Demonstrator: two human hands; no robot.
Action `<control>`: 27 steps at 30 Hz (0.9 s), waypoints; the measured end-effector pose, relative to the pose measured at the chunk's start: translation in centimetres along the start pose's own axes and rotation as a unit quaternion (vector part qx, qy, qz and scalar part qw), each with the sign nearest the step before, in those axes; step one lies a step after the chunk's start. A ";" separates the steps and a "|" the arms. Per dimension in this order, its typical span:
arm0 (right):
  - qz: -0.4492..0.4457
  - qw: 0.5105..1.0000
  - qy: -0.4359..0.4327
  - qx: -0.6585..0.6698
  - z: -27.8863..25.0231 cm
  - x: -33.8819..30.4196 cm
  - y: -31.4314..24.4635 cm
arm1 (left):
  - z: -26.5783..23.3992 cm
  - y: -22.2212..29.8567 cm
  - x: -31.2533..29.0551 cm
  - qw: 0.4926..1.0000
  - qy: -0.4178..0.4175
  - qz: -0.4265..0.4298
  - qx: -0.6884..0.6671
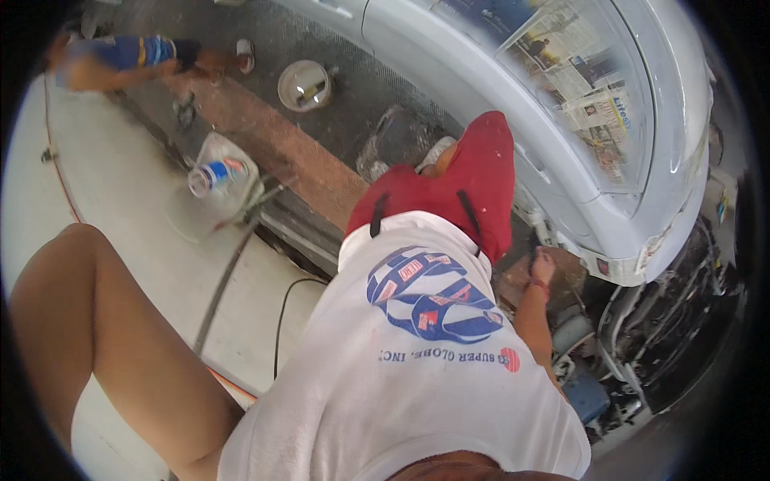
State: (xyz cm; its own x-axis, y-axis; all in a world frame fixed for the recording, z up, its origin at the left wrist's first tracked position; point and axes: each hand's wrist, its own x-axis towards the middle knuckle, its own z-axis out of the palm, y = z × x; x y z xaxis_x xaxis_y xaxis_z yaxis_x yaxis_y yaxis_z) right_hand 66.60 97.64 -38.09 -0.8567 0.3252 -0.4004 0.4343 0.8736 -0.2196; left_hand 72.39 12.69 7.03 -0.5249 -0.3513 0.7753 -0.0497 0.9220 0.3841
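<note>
My right arm reaches down beside my white shirt (401, 337) and red shorts (433, 188). At its end my right hand (544, 266), with a red band at the wrist, is beside a brownish flat piece (565, 276). Its fingers are small and blurred; whether they hold anything is unclear. Close to it is the lower corner of a pale grey car body (626, 260). My left arm (144, 353) is bent with the elbow forward, and the left hand lies outside the picture.
Newspaper (589, 104) covers the car's window. Dark exposed parts (666, 329) fill the right side. Ahead stands a white bucket (305, 86). A blue-labelled container (208, 178) rests on pale plastic (228, 152). Another person (132, 60) is at far left. Hoses (233, 272) cross a white panel (144, 192).
</note>
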 end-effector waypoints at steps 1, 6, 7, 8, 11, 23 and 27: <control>0.002 1.000 -0.006 0.004 0.4 -1.3 1.7 | 0.8 -1.1 -4.5 0.998 -0.032 -0.055 -0.012; 0.118 0.973 -0.132 0.147 0.5 -3.9 -5.0 | 4.6 -1.3 -27.0 0.940 -0.195 -0.277 -0.044; 0.098 0.979 -0.101 0.145 -0.1 -4.6 -8.2 | 5.1 -0.7 -31.0 0.922 -0.223 -0.315 -0.040; 0.056 0.988 -0.098 0.104 -1.2 -3.3 -9.4 | 6.1 0.1 -34.7 0.903 -0.246 -0.349 -0.046; -0.074 0.991 -0.108 -0.001 -3.1 1.6 -10.6 | 9.6 2.3 -43.5 0.851 -0.305 -0.423 -0.061; -0.487 0.861 -0.139 -0.051 15.4 10.6 -19.7 | 26.1 -7.1 -66.1 0.774 -0.378 -0.500 0.086; -0.421 0.894 -0.151 -0.007 27.0 13.7 -7.5 | 23.9 -10.6 -70.0 0.774 -0.375 -0.482 0.166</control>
State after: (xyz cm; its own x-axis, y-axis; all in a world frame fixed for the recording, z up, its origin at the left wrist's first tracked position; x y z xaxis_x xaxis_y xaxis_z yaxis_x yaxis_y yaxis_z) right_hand 59.12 85.80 -65.94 -0.7634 -0.5604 -0.3211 -0.3348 0.7685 -0.5453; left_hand 89.29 31.41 -63.28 -0.4486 -0.8230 -0.3484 -0.8754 0.3260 0.3569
